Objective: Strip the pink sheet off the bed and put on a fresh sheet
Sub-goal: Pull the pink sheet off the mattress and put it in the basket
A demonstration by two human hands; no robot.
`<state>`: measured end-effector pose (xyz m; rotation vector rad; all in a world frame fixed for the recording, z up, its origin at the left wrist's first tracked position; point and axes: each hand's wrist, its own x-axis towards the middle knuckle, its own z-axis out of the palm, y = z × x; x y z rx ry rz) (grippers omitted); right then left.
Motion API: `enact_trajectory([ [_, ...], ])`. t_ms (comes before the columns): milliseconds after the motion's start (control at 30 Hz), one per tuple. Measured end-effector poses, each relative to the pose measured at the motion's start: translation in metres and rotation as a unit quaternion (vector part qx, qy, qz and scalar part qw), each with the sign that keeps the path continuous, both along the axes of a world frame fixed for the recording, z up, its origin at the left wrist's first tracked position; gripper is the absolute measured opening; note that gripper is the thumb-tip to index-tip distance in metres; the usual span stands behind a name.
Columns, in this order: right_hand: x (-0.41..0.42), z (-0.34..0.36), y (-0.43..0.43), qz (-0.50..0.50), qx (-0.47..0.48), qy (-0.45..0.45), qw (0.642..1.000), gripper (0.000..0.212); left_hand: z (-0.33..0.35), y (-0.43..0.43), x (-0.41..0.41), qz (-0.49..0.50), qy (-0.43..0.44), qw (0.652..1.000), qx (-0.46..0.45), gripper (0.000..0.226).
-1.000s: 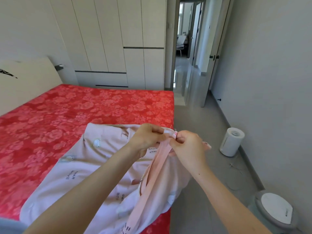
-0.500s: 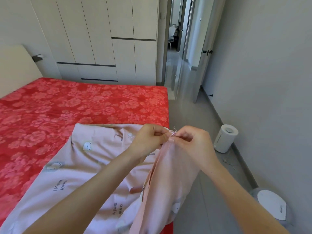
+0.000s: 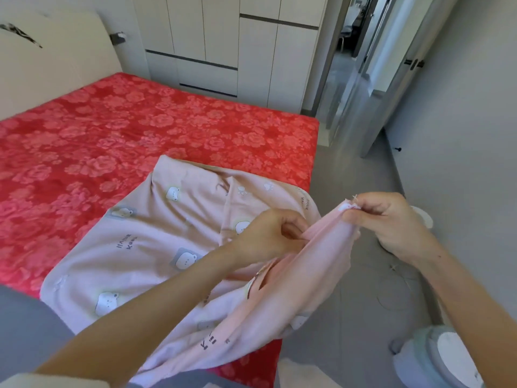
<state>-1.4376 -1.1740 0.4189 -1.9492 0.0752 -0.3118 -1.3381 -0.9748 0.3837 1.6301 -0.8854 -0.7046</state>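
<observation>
Hands (left hand (image 3: 272, 233), right hand (image 3: 387, 222)) pinch pink sheet (image 3: 167, 247) edge.

Pale built-in wardrobe (image 3: 218, 37) behind — grey tile floor (image 3: 349, 214), open doorway (image 3: 347, 51), grey wall (image 3: 461, 121).

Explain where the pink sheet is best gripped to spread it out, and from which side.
Grip the pink sheet by its edge at the corner the right hand pinches, with the left hand further along that edge. Come from the floor beside the bed, where the cloth hangs bunched off the red mattress.
</observation>
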Motion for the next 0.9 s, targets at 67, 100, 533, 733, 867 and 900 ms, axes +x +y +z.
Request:
enact_trajectory([
  [67,-0.013,-0.004,-0.028,0.02,0.042,0.005,0.999,0.048,-0.022,0.0,-0.014,-0.015,-0.024,0.999,0.036,0.012],
  [100,-0.019,-0.005,-0.04,0.04,0.065,0.002,0.997,0.044,-0.033,0.0,-0.019,-0.013,-0.037,0.998,0.055,0.011],
  [533,-0.067,-0.028,-0.128,0.287,0.233,0.085,0.925,0.018,-0.117,0.014,-0.072,0.151,-0.257,0.915,0.272,0.01],
  [733,-0.08,-0.067,-0.137,0.33,0.242,0.124,0.904,0.019,-0.191,0.051,-0.082,0.284,-0.2,0.872,0.344,0.011],
  [867,-0.084,-0.071,-0.146,0.297,0.26,0.159,0.905,0.021,-0.177,0.063,-0.038,0.367,-0.185,0.842,0.349,0.022],
  [900,-0.085,-0.071,-0.15,0.278,0.252,0.161,0.913,0.02,-0.16,0.068,-0.024,0.398,-0.22,0.827,0.331,0.023],
])
